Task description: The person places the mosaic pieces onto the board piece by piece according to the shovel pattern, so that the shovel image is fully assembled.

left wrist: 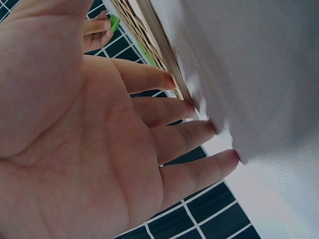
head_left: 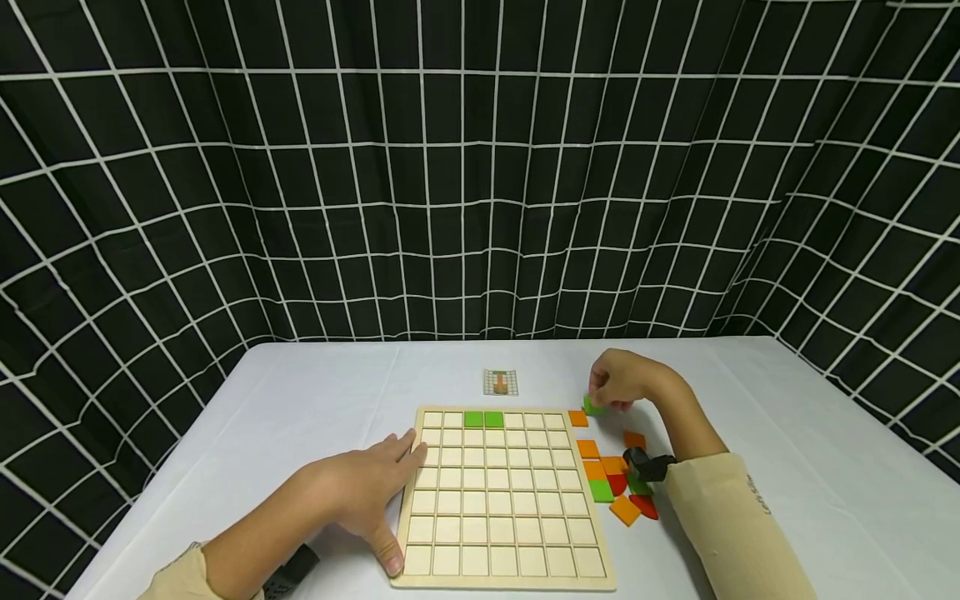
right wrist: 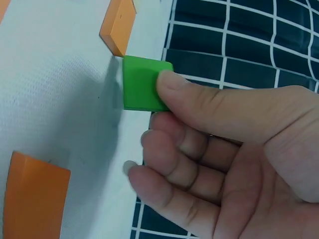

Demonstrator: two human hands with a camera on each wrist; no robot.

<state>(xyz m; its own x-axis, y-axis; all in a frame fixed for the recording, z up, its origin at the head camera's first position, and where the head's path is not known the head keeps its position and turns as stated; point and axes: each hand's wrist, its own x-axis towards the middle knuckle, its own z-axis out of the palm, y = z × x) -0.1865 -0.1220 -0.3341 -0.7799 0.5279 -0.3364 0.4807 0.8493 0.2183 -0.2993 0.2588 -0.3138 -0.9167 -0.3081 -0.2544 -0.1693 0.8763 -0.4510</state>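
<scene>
A pale wooden grid board (head_left: 506, 582) lies flat on the white table, with two green square tiles (head_left: 483, 419) side by side in its far row. My left hand (head_left: 367, 487) rests at the board's left side, fingers extended, thumb and fingertips touching the edge; the left wrist view shows its bare palm (left wrist: 84, 144). Beyond the board's far right corner, my right hand (head_left: 626, 379) pinches a green square tile (right wrist: 142, 83) between thumb and fingers. In the right wrist view that tile stands tilted close above the table, beside an orange tile (right wrist: 118, 25).
Right of the board lie loose orange tiles (head_left: 625, 510), red curved pieces (head_left: 645, 506) and a green tile (head_left: 602, 491). A small printed pattern card (head_left: 500, 382) lies behind the board. A black curtain with white grid lines (head_left: 480, 208) encloses the table (head_left: 322, 375).
</scene>
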